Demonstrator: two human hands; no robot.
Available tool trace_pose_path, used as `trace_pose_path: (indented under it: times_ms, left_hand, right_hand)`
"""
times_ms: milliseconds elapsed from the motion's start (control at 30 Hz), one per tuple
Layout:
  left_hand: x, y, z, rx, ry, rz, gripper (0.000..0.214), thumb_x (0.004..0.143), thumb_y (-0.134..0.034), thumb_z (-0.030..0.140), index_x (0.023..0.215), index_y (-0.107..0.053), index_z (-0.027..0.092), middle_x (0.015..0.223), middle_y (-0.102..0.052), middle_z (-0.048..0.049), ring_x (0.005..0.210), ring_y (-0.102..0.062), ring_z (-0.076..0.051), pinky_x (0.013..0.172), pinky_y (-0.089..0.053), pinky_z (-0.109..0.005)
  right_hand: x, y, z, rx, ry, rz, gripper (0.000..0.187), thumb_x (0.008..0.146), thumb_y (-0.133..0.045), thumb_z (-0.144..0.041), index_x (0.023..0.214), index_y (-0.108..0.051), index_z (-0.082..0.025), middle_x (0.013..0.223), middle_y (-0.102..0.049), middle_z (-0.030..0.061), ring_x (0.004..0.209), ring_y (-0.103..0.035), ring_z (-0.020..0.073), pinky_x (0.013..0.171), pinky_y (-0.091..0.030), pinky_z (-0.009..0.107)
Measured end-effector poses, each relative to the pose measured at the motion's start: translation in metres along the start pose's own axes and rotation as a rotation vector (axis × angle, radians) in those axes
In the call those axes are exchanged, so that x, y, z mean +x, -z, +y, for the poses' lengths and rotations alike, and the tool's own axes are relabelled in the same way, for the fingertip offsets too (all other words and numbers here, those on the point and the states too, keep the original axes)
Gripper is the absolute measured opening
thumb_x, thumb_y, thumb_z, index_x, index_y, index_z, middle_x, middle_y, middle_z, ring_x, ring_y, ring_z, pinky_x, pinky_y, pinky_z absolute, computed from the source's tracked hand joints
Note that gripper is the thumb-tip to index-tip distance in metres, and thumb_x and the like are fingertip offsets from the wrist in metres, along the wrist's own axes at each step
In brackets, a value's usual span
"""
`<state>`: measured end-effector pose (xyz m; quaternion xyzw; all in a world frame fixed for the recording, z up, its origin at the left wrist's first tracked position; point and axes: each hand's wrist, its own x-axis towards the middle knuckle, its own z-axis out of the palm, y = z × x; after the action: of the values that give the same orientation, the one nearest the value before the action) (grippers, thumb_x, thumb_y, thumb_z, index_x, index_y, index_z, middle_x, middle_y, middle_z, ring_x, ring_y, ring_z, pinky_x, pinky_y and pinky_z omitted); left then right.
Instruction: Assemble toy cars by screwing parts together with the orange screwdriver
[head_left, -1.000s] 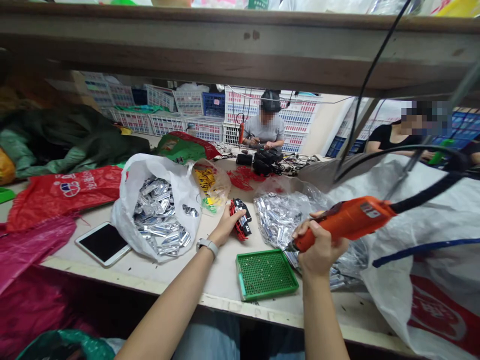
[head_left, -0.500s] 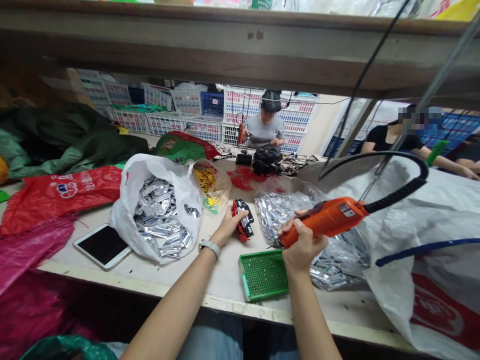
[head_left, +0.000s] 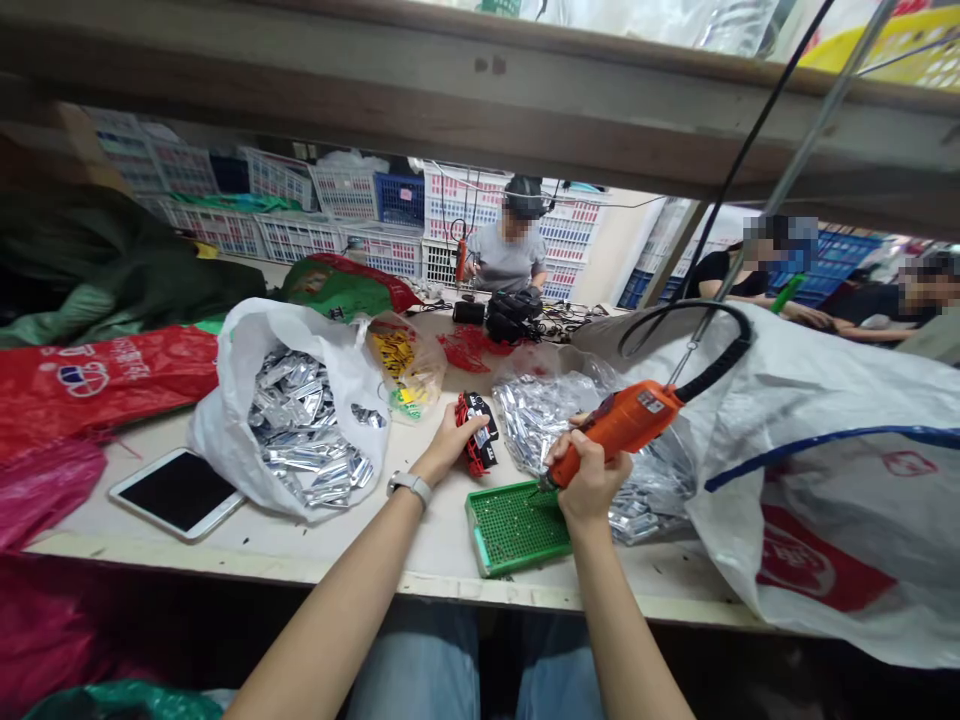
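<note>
My right hand is wrapped around an orange electric screwdriver whose black cable loops up and back. Its tip points down at the far edge of a green perforated tray lying near the table's front edge. My left hand, with a watch on the wrist, is closed on a small black part with red wires resting on the table just beyond the tray.
A white bag of silver packets and a tablet lie left. A clear bag of silver packets and a big white sack lie right. Red bags cover the far left. People work across the table.
My right hand has brought the screwdriver left and down, from above the clear bag to the green tray. The left hand stays on the black part. The view shifted slightly right.
</note>
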<state>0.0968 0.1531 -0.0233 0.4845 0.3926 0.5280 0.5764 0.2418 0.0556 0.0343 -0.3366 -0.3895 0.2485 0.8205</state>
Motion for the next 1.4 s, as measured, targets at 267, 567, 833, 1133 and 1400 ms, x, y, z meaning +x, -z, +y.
trace_pose_path:
  times_ms: [267,567,833,1133,1400]
  left_hand:
    - [0.000,-0.001,0.000,-0.003,0.017,-0.022,0.047,0.074,-0.077,0.033,0.110,-0.051,0.018,0.108,-0.066,-0.0078,0.105,-0.065,-0.024,0.094,-0.052,-0.036]
    - [0.001,-0.001,-0.002,-0.012,0.004,-0.024,0.046,0.074,-0.077,0.033,0.109,-0.050,0.018,0.107,-0.066,-0.0080,0.104,-0.064,-0.024,0.095,-0.051,-0.036]
    - [-0.001,0.000,-0.002,-0.007,0.007,-0.027,0.049,0.074,-0.079,0.035,0.110,-0.051,0.017,0.106,-0.066,-0.0078,0.104,-0.064,-0.024,0.095,-0.051,-0.036]
    - [0.000,-0.001,-0.001,0.006,0.006,-0.008,0.047,0.073,-0.079,0.035,0.108,-0.052,0.018,0.107,-0.066,-0.0082,0.107,-0.063,-0.026,0.097,-0.049,-0.037]
    - [-0.001,-0.001,0.000,-0.006,0.014,-0.011,0.042,0.075,-0.077,0.032,0.107,-0.052,0.019,0.103,-0.067,-0.0060,0.105,-0.064,-0.024,0.093,-0.052,-0.034]
  right_hand:
    - [0.001,0.002,0.007,-0.041,0.006,-0.023,0.021,0.071,-0.066,-0.033,0.083,-0.057,-0.018,0.044,-0.052,-0.0076,0.035,-0.048,0.0121,0.038,-0.041,0.023]
    - [-0.001,0.003,0.010,-0.061,-0.007,-0.056,0.022,0.071,-0.067,-0.033,0.084,-0.056,-0.018,0.046,-0.053,-0.0078,0.036,-0.049,0.0122,0.039,-0.041,0.024]
    - [-0.001,0.002,0.008,-0.059,-0.014,-0.045,0.023,0.070,-0.068,-0.034,0.082,-0.057,-0.018,0.045,-0.053,-0.0075,0.036,-0.048,0.0122,0.038,-0.040,0.024]
    - [-0.002,0.001,0.009,-0.057,0.003,-0.036,0.022,0.070,-0.067,-0.033,0.082,-0.057,-0.018,0.044,-0.052,-0.0073,0.035,-0.048,0.0125,0.038,-0.040,0.024]
    - [-0.002,0.001,0.010,-0.066,0.013,-0.033,0.022,0.071,-0.068,-0.033,0.082,-0.058,-0.017,0.044,-0.053,-0.0072,0.036,-0.049,0.0122,0.038,-0.042,0.024]
